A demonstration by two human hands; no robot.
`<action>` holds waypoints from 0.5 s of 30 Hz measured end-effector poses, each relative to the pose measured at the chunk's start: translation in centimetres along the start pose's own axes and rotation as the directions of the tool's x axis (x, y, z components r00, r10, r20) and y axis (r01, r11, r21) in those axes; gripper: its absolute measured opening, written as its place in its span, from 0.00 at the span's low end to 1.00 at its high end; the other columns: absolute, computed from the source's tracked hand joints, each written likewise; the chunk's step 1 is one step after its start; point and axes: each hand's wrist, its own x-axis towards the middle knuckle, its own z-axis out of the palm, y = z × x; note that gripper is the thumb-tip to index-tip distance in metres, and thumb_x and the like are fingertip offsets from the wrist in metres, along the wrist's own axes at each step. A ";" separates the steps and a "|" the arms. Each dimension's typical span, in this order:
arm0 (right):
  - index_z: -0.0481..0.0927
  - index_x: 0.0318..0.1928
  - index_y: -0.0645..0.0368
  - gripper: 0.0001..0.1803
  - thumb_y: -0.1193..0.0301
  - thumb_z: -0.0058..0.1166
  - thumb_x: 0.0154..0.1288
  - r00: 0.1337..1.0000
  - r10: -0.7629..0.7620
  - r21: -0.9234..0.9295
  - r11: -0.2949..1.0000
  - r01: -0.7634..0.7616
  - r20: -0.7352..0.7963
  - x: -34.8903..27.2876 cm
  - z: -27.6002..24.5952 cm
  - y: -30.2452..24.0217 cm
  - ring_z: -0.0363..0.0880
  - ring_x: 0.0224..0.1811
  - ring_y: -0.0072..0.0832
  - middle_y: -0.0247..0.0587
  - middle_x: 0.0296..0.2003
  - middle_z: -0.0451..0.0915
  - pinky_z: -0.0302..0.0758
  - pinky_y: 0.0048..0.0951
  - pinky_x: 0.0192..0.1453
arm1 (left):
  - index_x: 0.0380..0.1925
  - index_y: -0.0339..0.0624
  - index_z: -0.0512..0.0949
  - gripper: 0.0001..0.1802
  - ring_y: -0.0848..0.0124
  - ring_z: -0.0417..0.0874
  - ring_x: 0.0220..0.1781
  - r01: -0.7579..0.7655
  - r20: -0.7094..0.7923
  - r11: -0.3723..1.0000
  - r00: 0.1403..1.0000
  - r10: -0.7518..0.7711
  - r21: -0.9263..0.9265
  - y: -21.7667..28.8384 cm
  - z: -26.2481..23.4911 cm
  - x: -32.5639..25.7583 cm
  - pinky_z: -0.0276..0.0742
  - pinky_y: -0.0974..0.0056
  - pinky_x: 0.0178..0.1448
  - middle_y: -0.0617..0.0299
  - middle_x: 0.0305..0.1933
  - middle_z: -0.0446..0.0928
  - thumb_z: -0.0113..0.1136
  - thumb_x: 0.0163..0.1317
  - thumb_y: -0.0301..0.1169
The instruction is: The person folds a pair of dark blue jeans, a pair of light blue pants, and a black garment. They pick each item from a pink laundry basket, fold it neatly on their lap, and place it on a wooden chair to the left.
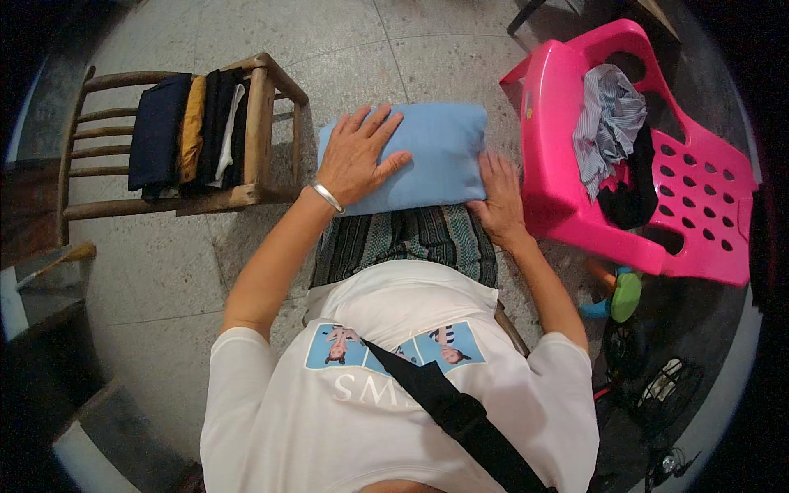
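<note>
The folded blue cloth (444, 148) lies over the person's patterned trousers (403, 242). The left hand (355, 162) spreads flat atop it, gripping nothing; the right hand (501, 201), fingers extended, apparently only touches its right edge.

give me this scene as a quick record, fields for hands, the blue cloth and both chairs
left hand: spread flat on top of the cloth, silver metal bangle at the wrist
right hand: open, against the cloth's right edge
cloth: light-blue, rectangular fabric bundle, in front of the person
left chair: brown wooden slatted chair, holding folded dark, mustard and white clothes
right chair: bright pink plastic chair, holding crumpled grey-striped cloth and black cloth
</note>
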 end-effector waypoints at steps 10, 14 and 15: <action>0.73 0.45 0.63 0.12 0.73 0.53 0.62 0.939 0.333 0.854 0.510 -0.106 -0.082 -3.4 1.9 1.0 0.69 0.54 0.31 0.43 0.52 0.72 0.63 0.30 0.59 | 0.54 0.28 0.69 0.53 0.49 0.76 0.52 0.310 0.772 0.921 0.636 -0.017 -0.235 -3.6 0.2 9.4 0.71 0.51 0.55 0.38 0.54 0.71 0.48 0.48 0.71; 0.74 0.36 0.63 0.07 0.71 0.51 0.65 0.932 0.346 0.934 0.356 -0.026 -0.106 -1.8 -1.2 0.8 0.70 0.50 0.27 0.40 0.46 0.74 0.65 0.28 0.57 | 0.58 0.30 0.65 0.59 0.46 0.74 0.56 0.336 0.834 0.911 0.552 0.015 -0.240 -2.9 -0.3 11.2 0.69 0.50 0.60 0.38 0.55 0.70 0.56 0.39 0.72; 0.74 0.35 0.63 0.07 0.70 0.49 0.67 0.931 0.319 0.929 0.367 0.051 -0.177 -1.3 -2.0 0.6 0.70 0.50 0.26 0.40 0.44 0.74 0.65 0.28 0.56 | 0.58 0.30 0.65 0.59 0.46 0.73 0.56 0.339 0.849 0.905 0.526 0.043 -0.256 -2.6 -0.8 11.6 0.69 0.49 0.60 0.38 0.56 0.70 0.57 0.39 0.72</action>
